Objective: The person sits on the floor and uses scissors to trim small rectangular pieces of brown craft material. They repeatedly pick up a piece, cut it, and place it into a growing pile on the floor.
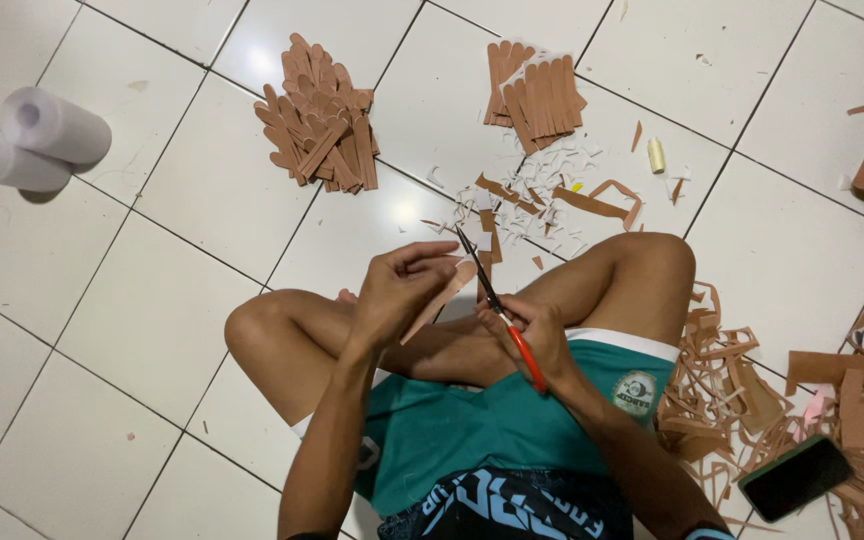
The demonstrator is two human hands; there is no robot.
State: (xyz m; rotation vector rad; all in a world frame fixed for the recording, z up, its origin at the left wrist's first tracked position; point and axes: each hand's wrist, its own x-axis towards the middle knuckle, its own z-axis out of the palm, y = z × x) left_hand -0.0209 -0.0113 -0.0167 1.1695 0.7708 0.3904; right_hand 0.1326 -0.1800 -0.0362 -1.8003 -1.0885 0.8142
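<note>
— Scissors [500, 312] sit in the right hand [537, 335], fingers closed through the red handles, dark blades pointing up and away from the body. How close is the other hand?

— Very close. The left hand [397, 290] is pinched shut on a brown strip [440, 297], and its fingertips lie just beside the blades. I judge that the main risk: if the strip slips or the blades close too far along, a fingertip could get nicked.

— Anything else that might go off?

— The strip is thin and looks floppy, held only at one end. It could twist between the blades and come out with a crooked edge. Also the cutting happens right above the bare crossed legs, so a dropped pair of scissors would land on skin.

— What does the strip look like?

— Tan-brown, flat, long and narrow, slanting down from the scissors toward the left knee. I can't tell whether its end is rounded yet.

— And around the scissors?

— Beyond them on the white tile floor [152, 300] lie small white and brown offcuts [542, 200]. Farther beyond, two heaps of finished brown strips: a loose pile [320, 120] to the left, a neater stack [537, 95] to the right. Well right of the scissors there is a tangle of brown scraps [722, 400] and a dark phone [794, 476]; far to the left, two white rolls [37, 140].
</note>
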